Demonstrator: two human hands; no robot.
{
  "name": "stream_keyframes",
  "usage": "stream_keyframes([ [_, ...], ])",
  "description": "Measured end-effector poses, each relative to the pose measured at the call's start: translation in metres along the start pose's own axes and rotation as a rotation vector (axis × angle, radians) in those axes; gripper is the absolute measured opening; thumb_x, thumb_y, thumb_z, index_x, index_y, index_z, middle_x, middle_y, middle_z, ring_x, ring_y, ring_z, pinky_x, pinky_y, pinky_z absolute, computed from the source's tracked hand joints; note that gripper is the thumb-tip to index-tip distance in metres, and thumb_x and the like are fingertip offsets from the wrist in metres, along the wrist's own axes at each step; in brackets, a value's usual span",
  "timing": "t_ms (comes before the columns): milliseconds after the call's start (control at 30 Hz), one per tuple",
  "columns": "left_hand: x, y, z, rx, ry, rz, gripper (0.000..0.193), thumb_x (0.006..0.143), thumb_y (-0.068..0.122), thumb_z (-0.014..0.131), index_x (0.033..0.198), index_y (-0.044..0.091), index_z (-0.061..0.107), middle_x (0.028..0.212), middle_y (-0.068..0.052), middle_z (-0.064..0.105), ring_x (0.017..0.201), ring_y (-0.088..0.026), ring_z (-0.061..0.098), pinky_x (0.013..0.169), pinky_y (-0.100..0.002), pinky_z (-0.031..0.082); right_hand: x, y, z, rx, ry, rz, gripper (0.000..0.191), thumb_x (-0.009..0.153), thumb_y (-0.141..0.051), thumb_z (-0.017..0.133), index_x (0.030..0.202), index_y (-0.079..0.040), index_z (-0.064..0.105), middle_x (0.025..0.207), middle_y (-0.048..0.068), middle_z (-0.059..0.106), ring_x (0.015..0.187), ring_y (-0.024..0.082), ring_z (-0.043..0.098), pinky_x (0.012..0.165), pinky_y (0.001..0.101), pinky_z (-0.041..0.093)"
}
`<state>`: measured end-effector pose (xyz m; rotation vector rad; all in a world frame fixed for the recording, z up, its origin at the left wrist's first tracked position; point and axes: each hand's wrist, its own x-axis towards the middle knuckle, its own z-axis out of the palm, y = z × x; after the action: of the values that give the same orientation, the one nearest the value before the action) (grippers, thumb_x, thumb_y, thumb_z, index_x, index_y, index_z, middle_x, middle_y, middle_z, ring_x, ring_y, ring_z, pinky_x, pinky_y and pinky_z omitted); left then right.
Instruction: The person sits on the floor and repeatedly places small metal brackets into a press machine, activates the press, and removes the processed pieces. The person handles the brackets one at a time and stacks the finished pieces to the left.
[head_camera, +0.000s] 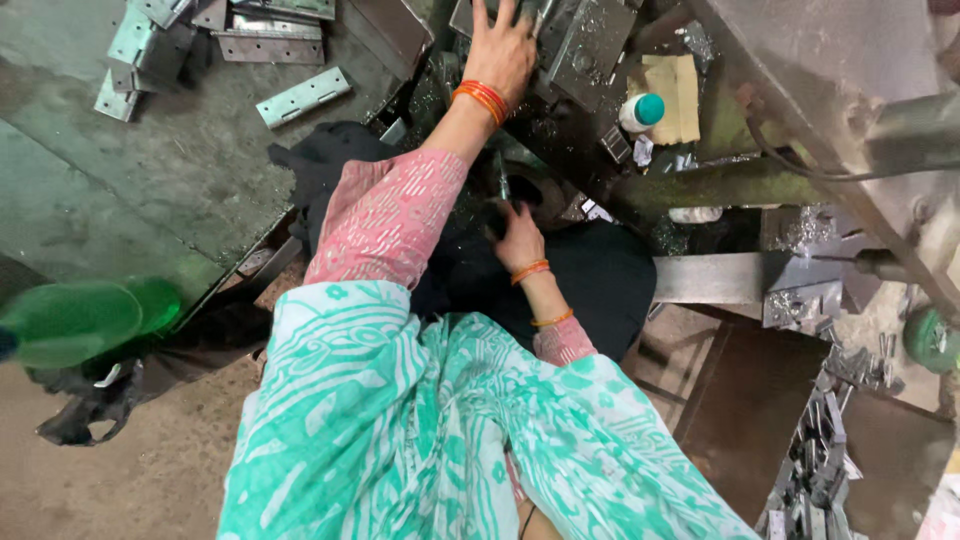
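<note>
My left hand (503, 48) reaches far forward, fingers spread, and lies on a grey metal plate (585, 45) on the dark machine bed; orange bangles ring the wrist. My right hand (519, 238) is lower and closer to me, over a dark hollow of the machine. Its fingers are curled around a thin metal rod (503, 184) that sticks up from it. What the rod joins below is hidden in shadow. A pink sleeve and a teal patterned cloth cover my arms and lap.
Flat metal hinge plates (302, 96) lie on the green-grey table (150, 180) at the upper left. A white bottle with a teal cap (641, 110) stands by a cardboard scrap (676, 95). A green bottle (75, 320) is at the left, and a pile of metal parts (820, 465) at the lower right.
</note>
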<state>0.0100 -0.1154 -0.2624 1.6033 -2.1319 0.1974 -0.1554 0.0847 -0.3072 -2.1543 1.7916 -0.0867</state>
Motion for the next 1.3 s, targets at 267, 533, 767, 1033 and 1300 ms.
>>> stream_keyframes([
  [267, 0.027, 0.003, 0.004, -0.015, 0.061, -0.040, 0.021, 0.091, 0.019, 0.060, 0.096, 0.013, 0.079, 0.115, -0.006, 0.068, 0.127, -0.031, 0.048, 0.105, -0.068, 0.030, 0.027, -0.002, -0.072, 0.039, -0.025, -0.093, 0.050, 0.088, -0.032, 0.074, 0.130, -0.007, 0.066, 0.121, 0.019, 0.068, 0.112, 0.040, 0.066, 0.093, 0.0485, 0.054],
  [533, 0.028, 0.002, 0.011, -0.140, 0.100, -0.045, 0.024, 0.101, 0.015, 0.055, 0.111, 0.010, 0.076, 0.124, -0.007, 0.067, 0.122, -0.030, 0.051, 0.098, -0.061, 0.036, -0.003, -0.004, -0.006, 0.138, -0.032, 0.073, 0.052, 0.083, -0.024, 0.077, 0.133, -0.020, 0.064, 0.129, 0.019, 0.063, 0.111, 0.041, 0.067, 0.092, 0.0486, 0.057],
  [767, 0.003, 0.004, 0.000, -0.053, 0.044, -0.007, 0.030, 0.097, 0.019, 0.056, 0.117, 0.010, 0.076, 0.138, -0.008, 0.063, 0.132, -0.032, 0.045, 0.105, -0.068, 0.030, -0.007, -0.004, 0.011, 0.204, 0.070, -0.088, 0.056, 0.080, -0.021, 0.078, 0.134, -0.026, 0.062, 0.132, 0.019, 0.060, 0.110, 0.043, 0.067, 0.087, 0.0497, 0.058],
  [1033, 0.003, 0.013, -0.008, 0.046, 0.067, -0.076, 0.034, 0.092, 0.030, 0.053, 0.109, 0.013, 0.077, 0.130, -0.003, 0.063, 0.134, -0.032, 0.041, 0.104, -0.072, 0.025, 0.013, -0.008, -0.049, 0.054, -0.045, -0.102, 0.052, 0.083, -0.027, 0.077, 0.131, -0.012, 0.064, 0.119, 0.019, 0.066, 0.108, 0.042, 0.066, 0.090, 0.0491, 0.055],
  [1300, 0.032, 0.005, 0.008, -0.002, 0.065, -0.126, 0.028, 0.089, 0.024, 0.056, 0.103, 0.014, 0.078, 0.130, -0.003, 0.063, 0.127, -0.028, 0.045, 0.100, -0.067, 0.029, 0.025, -0.004, -0.055, -0.067, -0.080, -0.067, 0.056, 0.082, -0.030, 0.075, 0.132, -0.009, 0.062, 0.125, 0.017, 0.065, 0.108, 0.041, 0.067, 0.088, 0.0500, 0.056],
])
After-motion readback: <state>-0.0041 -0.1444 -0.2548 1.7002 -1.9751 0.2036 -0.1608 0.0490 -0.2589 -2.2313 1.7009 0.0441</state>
